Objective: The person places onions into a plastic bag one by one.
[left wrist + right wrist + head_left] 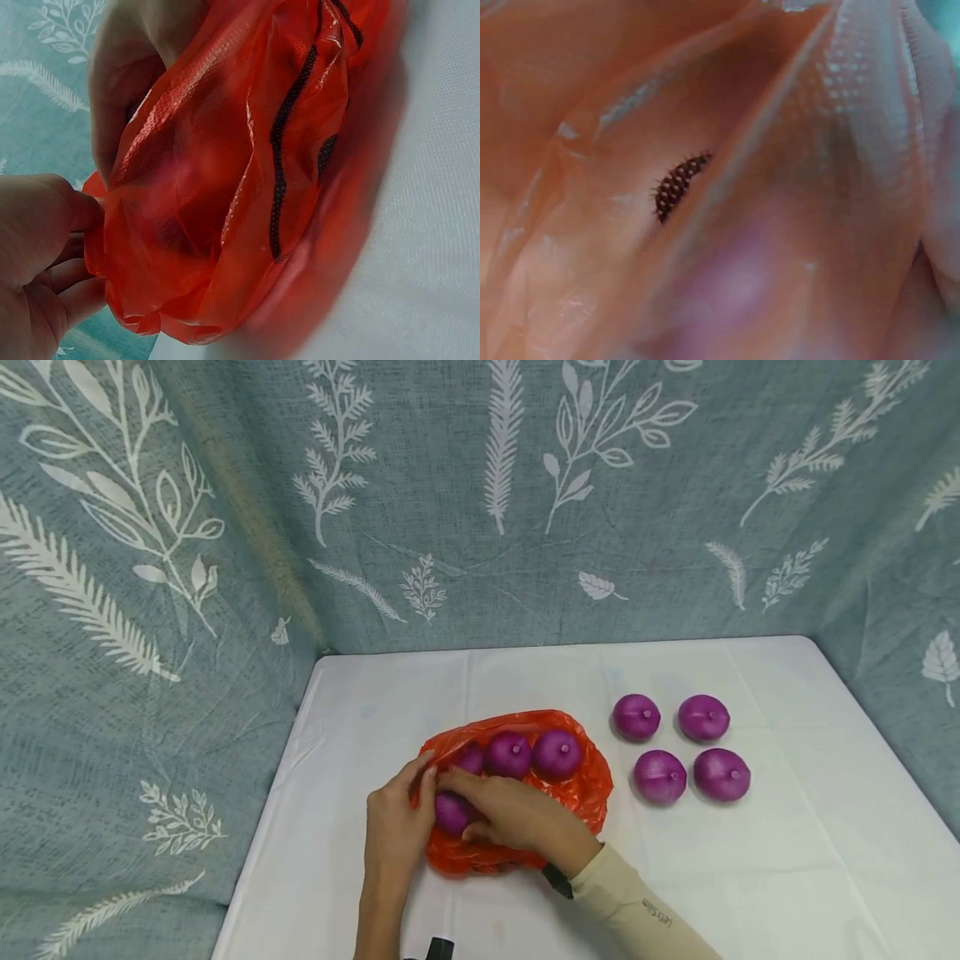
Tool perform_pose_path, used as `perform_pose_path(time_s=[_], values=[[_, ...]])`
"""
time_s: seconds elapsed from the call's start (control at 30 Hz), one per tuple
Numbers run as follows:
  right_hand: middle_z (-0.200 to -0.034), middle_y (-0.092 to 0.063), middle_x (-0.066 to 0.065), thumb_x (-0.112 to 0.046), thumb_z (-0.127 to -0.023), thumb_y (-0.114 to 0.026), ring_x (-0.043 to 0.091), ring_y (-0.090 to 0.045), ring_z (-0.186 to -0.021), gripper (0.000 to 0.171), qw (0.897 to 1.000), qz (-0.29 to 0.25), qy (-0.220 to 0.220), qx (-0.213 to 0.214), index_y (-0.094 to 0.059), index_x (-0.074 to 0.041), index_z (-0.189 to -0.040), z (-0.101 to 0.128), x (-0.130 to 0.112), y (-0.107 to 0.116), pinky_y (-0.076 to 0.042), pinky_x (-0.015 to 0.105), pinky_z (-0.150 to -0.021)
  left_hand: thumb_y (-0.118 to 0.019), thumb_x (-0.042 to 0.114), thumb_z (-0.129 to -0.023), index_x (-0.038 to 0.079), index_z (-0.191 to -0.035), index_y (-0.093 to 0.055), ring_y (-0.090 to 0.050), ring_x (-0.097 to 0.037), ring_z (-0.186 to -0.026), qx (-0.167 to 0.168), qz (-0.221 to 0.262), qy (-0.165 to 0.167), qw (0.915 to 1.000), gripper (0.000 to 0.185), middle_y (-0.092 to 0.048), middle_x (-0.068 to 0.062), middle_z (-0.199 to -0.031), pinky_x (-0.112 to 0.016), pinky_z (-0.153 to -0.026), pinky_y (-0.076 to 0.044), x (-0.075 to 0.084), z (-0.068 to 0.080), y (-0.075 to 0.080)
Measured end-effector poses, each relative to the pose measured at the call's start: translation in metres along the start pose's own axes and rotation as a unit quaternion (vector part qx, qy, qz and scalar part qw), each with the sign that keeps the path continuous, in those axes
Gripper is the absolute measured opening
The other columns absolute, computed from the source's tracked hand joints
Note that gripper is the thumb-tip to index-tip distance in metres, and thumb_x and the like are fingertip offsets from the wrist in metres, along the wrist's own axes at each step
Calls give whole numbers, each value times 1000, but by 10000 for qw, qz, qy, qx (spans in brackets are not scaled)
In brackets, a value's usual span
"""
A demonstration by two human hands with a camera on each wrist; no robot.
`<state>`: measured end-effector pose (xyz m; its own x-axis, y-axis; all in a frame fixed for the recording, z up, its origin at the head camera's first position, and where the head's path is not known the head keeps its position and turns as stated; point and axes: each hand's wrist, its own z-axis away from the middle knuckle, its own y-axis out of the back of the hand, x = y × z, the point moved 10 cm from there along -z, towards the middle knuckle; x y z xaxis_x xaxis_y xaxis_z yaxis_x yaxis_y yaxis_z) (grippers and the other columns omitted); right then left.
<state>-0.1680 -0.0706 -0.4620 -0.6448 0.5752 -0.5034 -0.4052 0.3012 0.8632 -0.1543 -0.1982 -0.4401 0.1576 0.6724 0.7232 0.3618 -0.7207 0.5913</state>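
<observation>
A red plastic bag (596,789) lies with its mouth spread wide around several round purple onions. My left hand (397,827) pinches the bag's left rim, fingers and thumb on the plastic, as the left wrist view shows with the bag (202,247) bunched at the fingertips. Reaching in from the right, my right hand (517,810) grips a purple onion (452,814) at the bag's left side. Behind that hand sit another purple onion (508,754) and, to its right, one more onion (557,754). Red plastic fills most of the right wrist view.
Several loose purple onions stand on the white-covered table (795,852) to the right of the bag, including one onion (722,774) nearest the front right. A blue-green curtain (450,527) with white leaf prints encloses the back and sides.
</observation>
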Motion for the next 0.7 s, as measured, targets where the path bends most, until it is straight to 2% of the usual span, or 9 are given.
perform_pose_path(time_s=[0.3, 0.57, 0.7], values=[[-150, -62, -2, -25, -92, -85, 12, -71, -115, 73, 9992, 227, -32, 328, -50, -20, -155, 1, 4, 3, -57, 31, -103, -74, 14, -101, 5, -129, -76, -74, -32, -115, 86, -7, -106, 9999, 30, -76, -18, -122, -48, -97, -60, 4, 0, -2], [-156, -57, 1, -27, -91, -86, 15, -72, -116, 78, 9973, 517, -167, 488, -48, -19, -158, -1, 2, 1, -59, 32, -100, -74, 13, -101, 6, -129, -76, -74, -32, -115, 158, -44, -99, 9998, 30, -76, -17, -123, -49, -97, -60, 4, 1, -2], [-155, -58, 0, -28, -90, -87, 14, -70, -120, 77, 9976, 369, -214, 539, -49, -19, -156, 3, 1, 8, -58, 32, -102, -74, 13, -101, 5, -129, -76, -74, -32, -116, 202, -53, -127, 9997, 29, -76, -17, -123, -48, -98, -59, 5, 0, -1]])
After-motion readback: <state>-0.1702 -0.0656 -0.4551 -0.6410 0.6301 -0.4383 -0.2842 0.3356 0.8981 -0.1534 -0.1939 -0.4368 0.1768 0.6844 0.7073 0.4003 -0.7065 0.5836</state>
